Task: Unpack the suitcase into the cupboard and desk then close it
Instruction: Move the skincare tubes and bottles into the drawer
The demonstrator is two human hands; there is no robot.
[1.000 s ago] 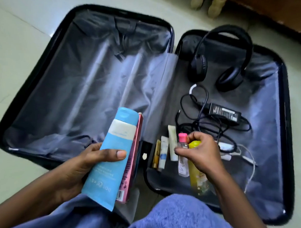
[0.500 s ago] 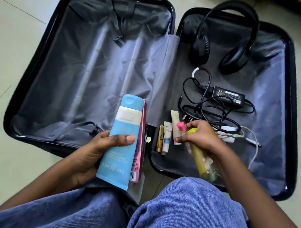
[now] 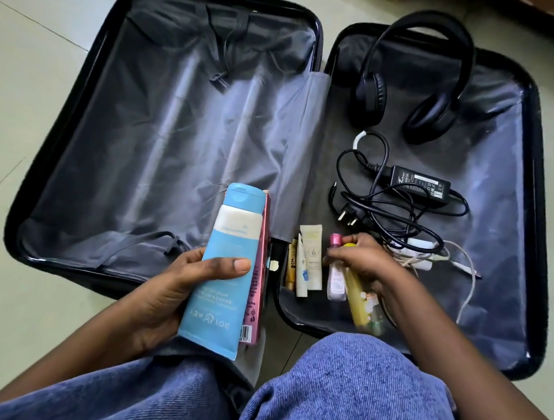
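A: I've got the suitcase (image 3: 528, 218) lying wide open on the floor (image 3: 32, 85), both halves flat, grey lining showing. Left half has nothing but straps.

B: And the left hand (image 3: 169, 287)?

A: Curled around a blue tube (image 3: 226, 264), thumb across its front, with a flat pink box (image 3: 259, 272) pressed behind it. Both sit above the near edge of the left half, over the person's denim knee (image 3: 342, 385).

B: Right hand (image 3: 361, 263)?

A: Down inside the right half, fingers curled over the tops of a yellow bottle (image 3: 362, 304) and a small clear bottle with a pink cap (image 3: 336, 278). It grips the yellow one; whether the pink-capped one is held too, I can't tell.

B: What's beside them?

A: Just left, three small tubes (image 3: 311, 264) lying side by side against the near wall. Behind the hand, a black power adapter (image 3: 421, 185) with its cable tangled, and a white cable (image 3: 468, 279) trailing right. Black headphones (image 3: 430, 86) rest at the far end of that half.
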